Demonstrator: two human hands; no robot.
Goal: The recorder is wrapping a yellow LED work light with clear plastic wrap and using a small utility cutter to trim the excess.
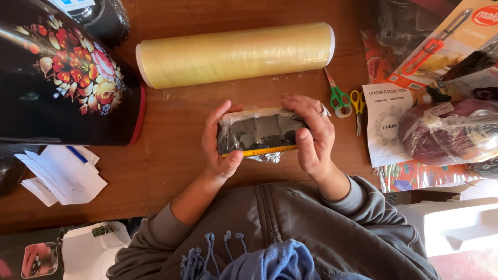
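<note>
Evidently the step in hand is wrapping: a small dark rectangular box with a yellow edge, already covered in clear plastic film (259, 133), is held just above the brown wooden bench (171, 155), between the two hands and close to the person's grey zipped jacket (270, 218). The left hand (220, 142) has its grip closed around the box's left end, fingers over the top edge and thumb under the yellow edge. The right hand (314, 135), a ring on one finger, clasps the right end likewise, thumb pressed on the front face. Loose crinkled film shows below the box, so the next move likely calls for smoothing it flat against the underside. Beyond the box lies a long roll of yellowish cling film (236, 54); green-handled scissors (338, 96) lie right of it.
</note>
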